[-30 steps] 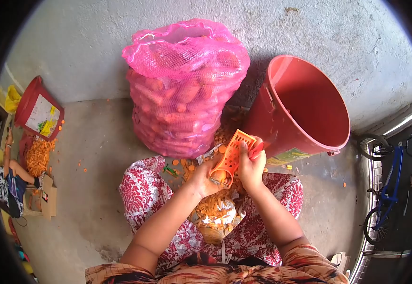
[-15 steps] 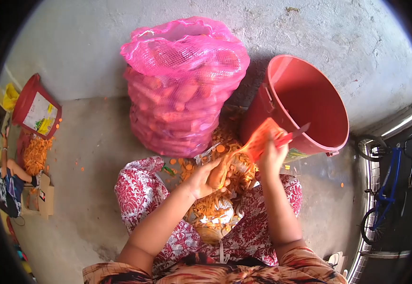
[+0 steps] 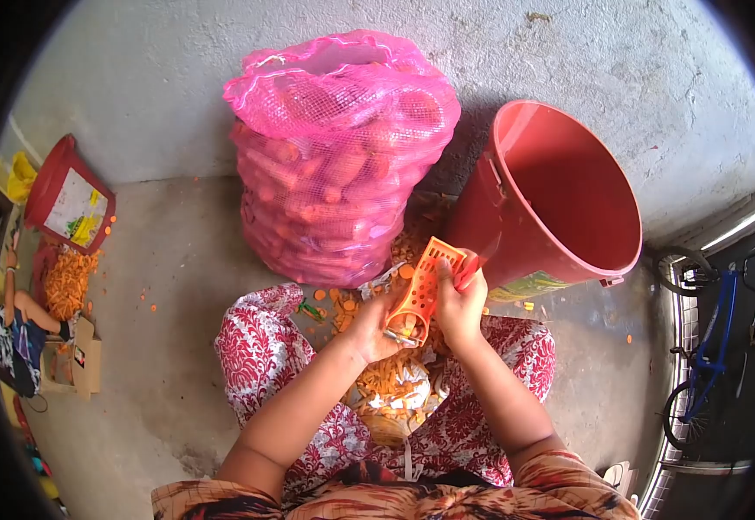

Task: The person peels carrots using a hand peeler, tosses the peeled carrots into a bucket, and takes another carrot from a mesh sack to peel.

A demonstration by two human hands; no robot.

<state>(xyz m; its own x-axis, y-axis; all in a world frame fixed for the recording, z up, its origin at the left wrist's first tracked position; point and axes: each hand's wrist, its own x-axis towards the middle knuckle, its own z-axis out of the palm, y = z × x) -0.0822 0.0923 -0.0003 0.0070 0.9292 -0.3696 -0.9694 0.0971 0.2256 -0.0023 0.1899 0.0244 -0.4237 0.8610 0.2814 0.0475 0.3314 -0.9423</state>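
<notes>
My right hand (image 3: 459,305) is closed round an orange peeler (image 3: 428,286) with holes in its body, and a red handle also shows in that fist. The peeler's bladed end lies over a carrot (image 3: 408,323), largely hidden, which my left hand (image 3: 376,329) grips. Below both hands, orange peelings (image 3: 386,386) are heaped between my legs. A pink mesh sack (image 3: 334,173) full of carrots stands in front of me, and a tall red bucket (image 3: 490,195) leans at its right.
At the far left, another person (image 3: 13,338) sits by a red bucket (image 3: 61,186), a pile of peelings (image 3: 68,282) and a cardboard box (image 3: 87,360). A blue bicycle (image 3: 720,347) stands at the right. Carrot slices are scattered on the floor.
Half a second ago the peeler was lifted to the right, off most of the carrot, with a knife blade visible beside it. Now it has come back down over the carrot.
</notes>
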